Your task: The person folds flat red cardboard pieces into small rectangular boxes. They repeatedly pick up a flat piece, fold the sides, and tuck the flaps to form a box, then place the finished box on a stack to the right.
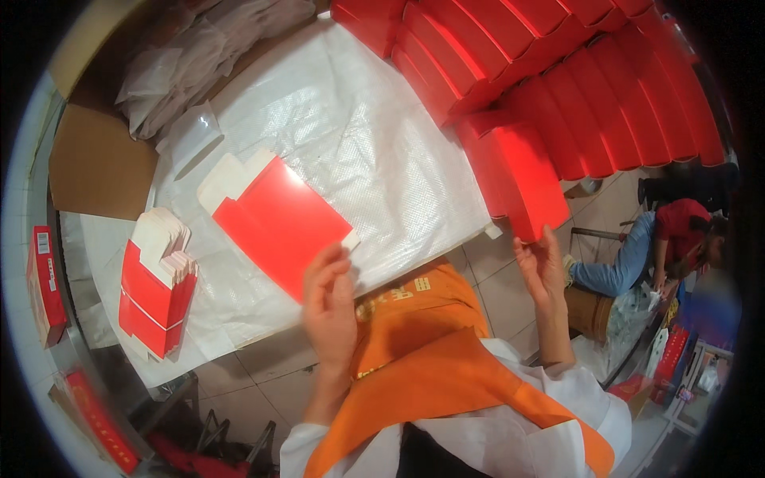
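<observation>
A flat, unfolded red carton (279, 225) with white flaps lies on the white woven sheet in front of me. My left hand (329, 307) is at its near right edge, fingers loosely curved over the edge and not closed on it. To the right, a made-up red box (532, 179) sits at the near end of a stack of similar boxes. The fingertips of my right hand (543, 267) are at the near end of this box, thumb and fingers apart. Whether they press on it is hard to tell.
On the left lies a banded bundle of flat red cartons (151, 299). Behind it stands a brown cardboard box (103, 159) with clear plastic bags (179, 80). Rows of red boxes (590, 111) fill the back right. A seated person (669, 247) is beyond, at right.
</observation>
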A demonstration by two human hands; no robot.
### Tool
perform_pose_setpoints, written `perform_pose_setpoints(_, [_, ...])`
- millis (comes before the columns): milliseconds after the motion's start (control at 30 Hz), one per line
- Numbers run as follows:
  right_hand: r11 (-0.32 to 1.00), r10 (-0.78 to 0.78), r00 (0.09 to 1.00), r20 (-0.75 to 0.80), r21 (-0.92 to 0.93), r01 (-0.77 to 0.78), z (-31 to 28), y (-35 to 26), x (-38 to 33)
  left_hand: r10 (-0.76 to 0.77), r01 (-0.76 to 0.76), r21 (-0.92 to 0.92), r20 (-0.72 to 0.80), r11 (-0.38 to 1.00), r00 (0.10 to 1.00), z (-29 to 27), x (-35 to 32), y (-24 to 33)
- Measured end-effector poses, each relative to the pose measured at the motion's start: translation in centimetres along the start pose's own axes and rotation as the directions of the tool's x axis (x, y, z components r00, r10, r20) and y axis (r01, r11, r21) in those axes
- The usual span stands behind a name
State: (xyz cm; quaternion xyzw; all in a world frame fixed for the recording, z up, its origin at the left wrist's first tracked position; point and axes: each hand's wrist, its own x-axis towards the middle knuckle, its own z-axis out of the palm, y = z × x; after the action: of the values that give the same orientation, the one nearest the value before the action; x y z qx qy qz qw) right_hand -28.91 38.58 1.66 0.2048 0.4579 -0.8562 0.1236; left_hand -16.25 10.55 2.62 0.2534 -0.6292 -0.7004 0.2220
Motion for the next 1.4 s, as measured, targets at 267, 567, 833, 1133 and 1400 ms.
perform_pose_setpoints(267, [0.981,0.158,0.987,0.034,-0.118,-0.153,1.1,-0.4,3.9,-0.016,0.021,0.043,-0.107,0.999,0.994,-1.5,-0.3,-0.9])
perform_pose_setpoints(567, [0.569,0.171,0.762,0.624,-0.694,0.441,5.1,6.8,-1.4,0.172,0.05,0.583,-0.318,0.811,0.932,-7.5,1.1,-4.7])
perform_pose_setpoints(833, [-0.094,0.395,0.035,0.918,0.003,0.996,16.0,17.8,0.4,0.291,-0.011,0.722,-0.265,0.692,0.919,-6.0,3.0,-7.1])
perform_pose_setpoints(1133, [0.169,0.322,-0.089,0.942,0.035,0.985,15.8,17.3,2.1,0.013,-0.009,0.011,-0.491,1.0,0.871,-4.6,3.0,-2.5])
perform_pose_setpoints(1400, [0.813,0.425,0.62,0.66,-0.579,0.059,13.6,11.6,-2.4,-0.173,-0.168,-0.608,-0.462,0.776,0.87,-4.3,2.8,-0.2])
